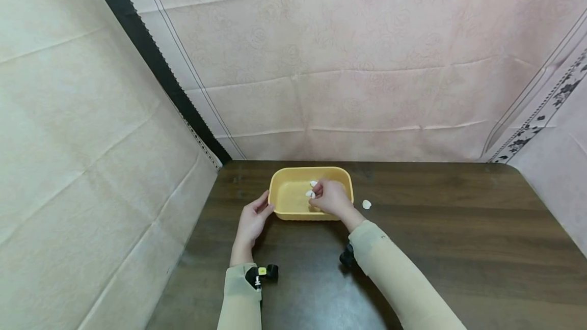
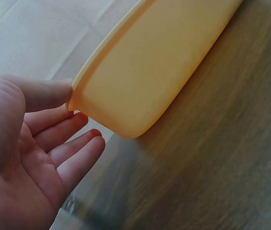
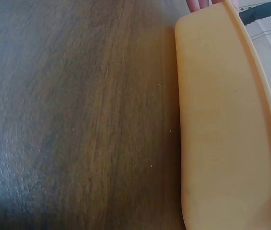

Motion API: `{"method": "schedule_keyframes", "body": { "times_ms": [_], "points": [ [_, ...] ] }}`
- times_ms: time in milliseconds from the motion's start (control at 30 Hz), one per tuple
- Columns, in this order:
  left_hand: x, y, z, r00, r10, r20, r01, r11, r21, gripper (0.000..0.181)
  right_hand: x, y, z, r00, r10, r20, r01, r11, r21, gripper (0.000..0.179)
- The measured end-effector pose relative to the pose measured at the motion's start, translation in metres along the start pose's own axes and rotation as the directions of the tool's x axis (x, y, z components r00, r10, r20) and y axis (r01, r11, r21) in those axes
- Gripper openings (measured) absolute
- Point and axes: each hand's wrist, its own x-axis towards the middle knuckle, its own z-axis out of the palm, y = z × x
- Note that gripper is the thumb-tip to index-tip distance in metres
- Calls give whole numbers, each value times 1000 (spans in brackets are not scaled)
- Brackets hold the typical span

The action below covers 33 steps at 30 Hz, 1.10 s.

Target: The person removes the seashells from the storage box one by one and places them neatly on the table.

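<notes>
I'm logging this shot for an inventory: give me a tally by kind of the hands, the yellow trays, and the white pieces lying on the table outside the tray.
Left hand and right hand: 2
Yellow tray: 1
White piece on the table: 1
Total: 4

I'm facing a brown wood-grained table (image 1: 458, 218) that is carrying a yellow tray (image 1: 295, 216) near its far edge and, just right of the tray, a white piece (image 1: 366, 204).
</notes>
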Motion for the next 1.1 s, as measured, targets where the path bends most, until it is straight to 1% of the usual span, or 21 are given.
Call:
{"method": "schedule_keyframes", "body": {
  "times_ms": [200, 367, 500, 867, 1100],
  "points": [
    [0, 0, 1, 1000, -4, -3, 4, 1000, -5, 51, 0, 0, 0, 999, -13, 31, 13, 1000, 15, 26],
    [1, -1, 1, 1000, -12, -10, 12, 1000, 3, 50, -1, 0, 0, 999, -9, 38, 8, 999, 33, 26],
    [1, -2, 0, 1000, -16, -8, 16, 1000, 6, 50, -1, 0, 1, 999, -12, 30, 10, 999, 50, 26],
    [2, -3, -1, 1000, -12, -2, 12, 1000, -2, 50, 0, 2, 4, 999, -42, -5, 42, 999, 27, 25],
    [1, -3, 1, 1000, -13, 2, 13, 1000, -5, 49, -2, 3, 3, 1000, -12, -23, 14, 999, 49, 27]
  ]
}}
